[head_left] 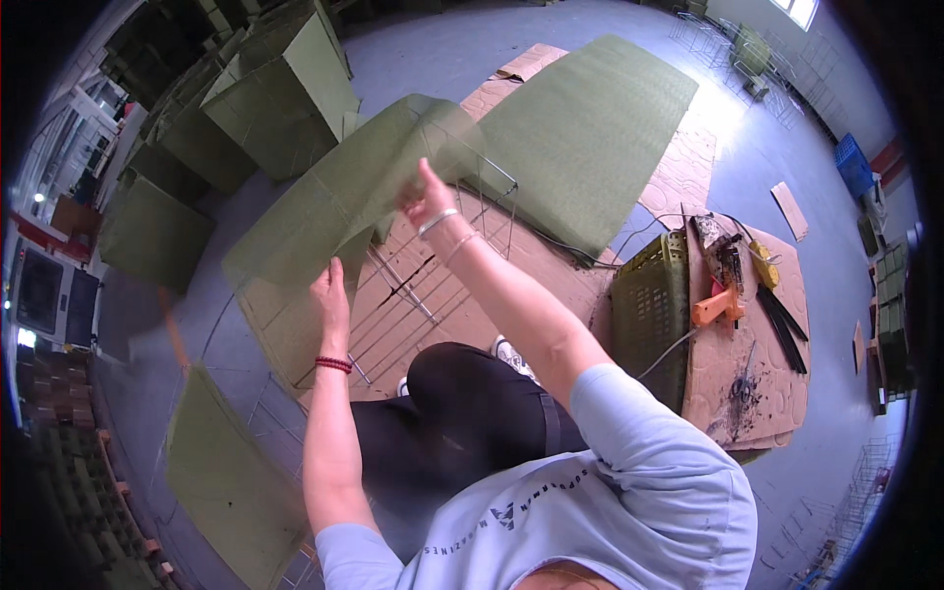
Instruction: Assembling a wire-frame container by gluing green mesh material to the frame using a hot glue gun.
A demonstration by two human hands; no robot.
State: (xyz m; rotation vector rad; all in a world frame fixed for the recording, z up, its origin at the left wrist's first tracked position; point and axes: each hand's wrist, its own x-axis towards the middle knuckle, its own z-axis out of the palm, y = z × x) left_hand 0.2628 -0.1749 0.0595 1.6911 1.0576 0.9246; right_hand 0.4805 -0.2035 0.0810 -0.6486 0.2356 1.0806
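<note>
Far left, stacked olive-green fabric-covered boxes [285, 93] against the wall, plus a flat olive-green fabric panel [231, 482] on the grey floor by my left side. My left hand [332, 295], red bead bracelet on the wrist, is pressed flat against the lower edge of the thin olive-green fabric sheet [334, 202], fingers spread on it, pinning more than gripping. The sheet is draped and curling over the bare metal wire frame [433, 265], which stands on quilted brown cardboard just in front of my knees. My right hand [425, 202] is raised, pinching the sheet's upper edge near the frame's top corner, fingers closed on the fabric. Step, as I judge it: wrapping the cover onto the frame, about midway, fabric still loose and bowed. Next move likely needs pulling it taut and squaring the edge to the wire before fixing. Behind it, a long olive-green mat [590, 128] on the floor. Right: dark green plastic crate [651, 315], orange glue gun [720, 307] on a cardboard slab, black sticks [784, 329] beside it.
</note>
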